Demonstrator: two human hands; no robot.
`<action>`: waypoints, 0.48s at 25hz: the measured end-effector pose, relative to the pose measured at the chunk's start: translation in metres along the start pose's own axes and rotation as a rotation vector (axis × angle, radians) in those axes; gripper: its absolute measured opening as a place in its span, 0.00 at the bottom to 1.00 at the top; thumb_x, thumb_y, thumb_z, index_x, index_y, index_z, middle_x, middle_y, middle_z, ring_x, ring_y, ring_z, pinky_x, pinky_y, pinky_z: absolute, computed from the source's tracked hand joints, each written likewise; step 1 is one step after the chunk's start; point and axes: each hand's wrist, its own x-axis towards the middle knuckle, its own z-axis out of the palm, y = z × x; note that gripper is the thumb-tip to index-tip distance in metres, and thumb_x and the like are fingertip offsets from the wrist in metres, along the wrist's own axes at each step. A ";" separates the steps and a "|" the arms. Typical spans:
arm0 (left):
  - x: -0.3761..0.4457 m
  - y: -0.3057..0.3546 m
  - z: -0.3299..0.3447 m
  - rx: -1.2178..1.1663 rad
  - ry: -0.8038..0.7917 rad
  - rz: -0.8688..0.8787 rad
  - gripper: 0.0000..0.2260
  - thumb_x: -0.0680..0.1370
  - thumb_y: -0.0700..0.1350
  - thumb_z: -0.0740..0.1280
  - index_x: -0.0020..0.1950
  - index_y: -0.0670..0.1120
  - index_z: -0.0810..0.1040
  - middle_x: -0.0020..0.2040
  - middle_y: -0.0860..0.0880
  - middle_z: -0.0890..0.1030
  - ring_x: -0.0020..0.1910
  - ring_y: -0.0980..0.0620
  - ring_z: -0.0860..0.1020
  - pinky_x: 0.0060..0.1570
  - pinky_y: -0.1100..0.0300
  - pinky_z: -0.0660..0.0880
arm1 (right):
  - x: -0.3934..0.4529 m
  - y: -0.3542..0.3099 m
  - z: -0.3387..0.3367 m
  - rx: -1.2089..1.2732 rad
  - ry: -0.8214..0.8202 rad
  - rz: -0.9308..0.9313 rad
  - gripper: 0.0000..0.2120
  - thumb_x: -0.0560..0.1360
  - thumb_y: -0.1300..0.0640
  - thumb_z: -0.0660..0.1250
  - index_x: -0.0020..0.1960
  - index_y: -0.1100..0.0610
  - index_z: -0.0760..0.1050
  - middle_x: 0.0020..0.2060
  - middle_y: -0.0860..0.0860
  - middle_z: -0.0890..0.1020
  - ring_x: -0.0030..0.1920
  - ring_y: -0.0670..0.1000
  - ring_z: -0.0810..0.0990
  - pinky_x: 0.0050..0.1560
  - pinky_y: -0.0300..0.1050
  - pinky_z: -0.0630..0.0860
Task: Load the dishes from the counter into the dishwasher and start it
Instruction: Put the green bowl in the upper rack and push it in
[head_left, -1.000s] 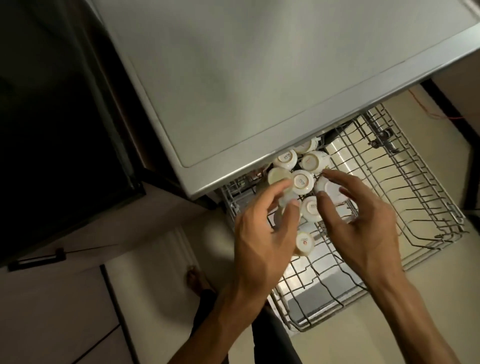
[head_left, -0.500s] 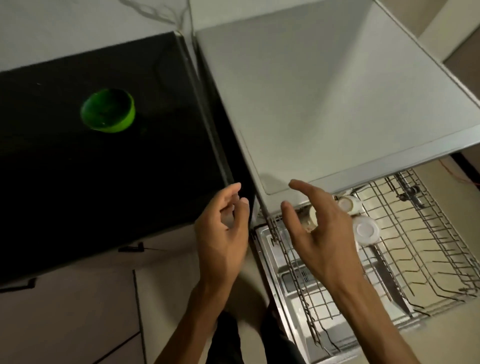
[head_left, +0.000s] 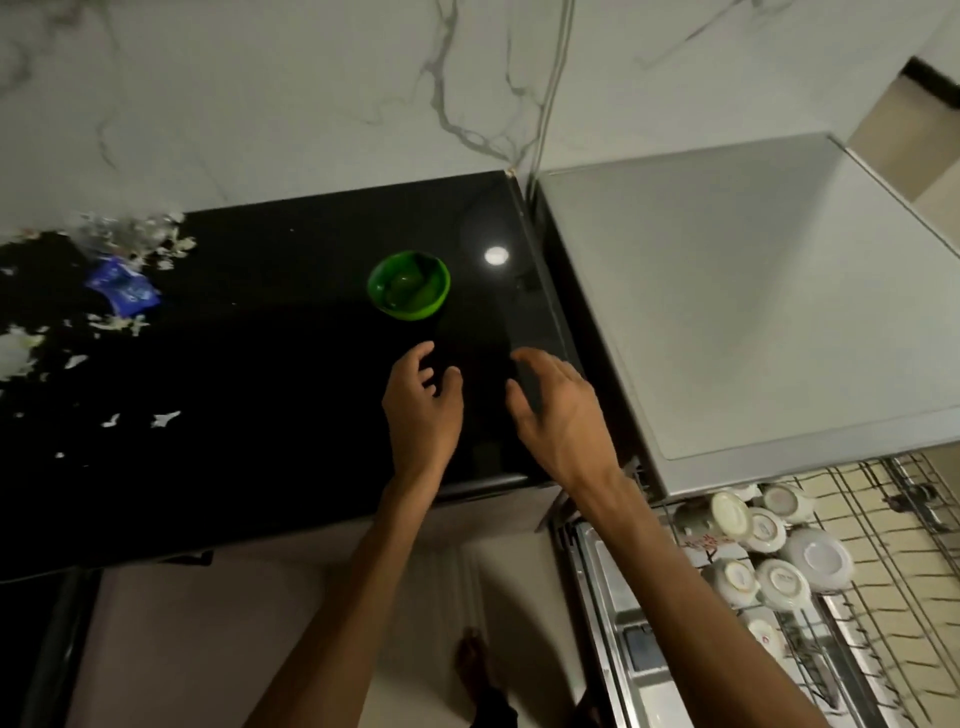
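Observation:
A green bowl (head_left: 409, 285) stands upright on the black counter (head_left: 249, 405), near its right end. My left hand (head_left: 423, 410) hovers over the counter just in front of the bowl, fingers loosely curled and holding nothing. My right hand (head_left: 558, 415) hovers beside it to the right, fingers spread and empty. The dishwasher's wire rack (head_left: 893, 587) is pulled out at the lower right. Several white cups (head_left: 769, 561) stand upside down in its left part. The grey dishwasher top (head_left: 753, 312) covers the back of the rack.
A blue wrapper (head_left: 123, 287) and white scraps (head_left: 166, 418) litter the counter's left side. A marble wall (head_left: 363, 93) rises behind. My bare foot (head_left: 472, 662) stands on the pale floor below, beside the open dishwasher door (head_left: 639, 649).
Both hands have left the cups in the rack and moved up and left over the counter, toward the green bowl. My view has swung from the rack to the counter.

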 end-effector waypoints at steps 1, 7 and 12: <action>0.018 -0.002 -0.003 0.041 0.003 0.013 0.20 0.79 0.44 0.67 0.70 0.46 0.72 0.66 0.47 0.76 0.60 0.55 0.76 0.51 0.69 0.72 | 0.015 -0.003 0.011 -0.023 -0.015 -0.005 0.18 0.79 0.56 0.64 0.68 0.58 0.72 0.61 0.54 0.79 0.61 0.53 0.77 0.59 0.45 0.75; 0.110 -0.014 -0.008 0.317 -0.088 0.089 0.25 0.77 0.41 0.67 0.73 0.45 0.68 0.68 0.42 0.71 0.65 0.44 0.73 0.66 0.53 0.71 | 0.096 -0.016 0.069 -0.132 -0.255 0.076 0.25 0.77 0.58 0.64 0.72 0.57 0.64 0.60 0.60 0.78 0.59 0.60 0.78 0.55 0.54 0.77; 0.151 -0.029 -0.005 0.429 -0.115 0.133 0.16 0.76 0.39 0.69 0.63 0.43 0.78 0.65 0.41 0.73 0.62 0.44 0.75 0.59 0.59 0.71 | 0.132 -0.022 0.090 -0.196 -0.340 0.104 0.28 0.77 0.60 0.64 0.75 0.54 0.59 0.60 0.61 0.74 0.59 0.63 0.76 0.56 0.55 0.75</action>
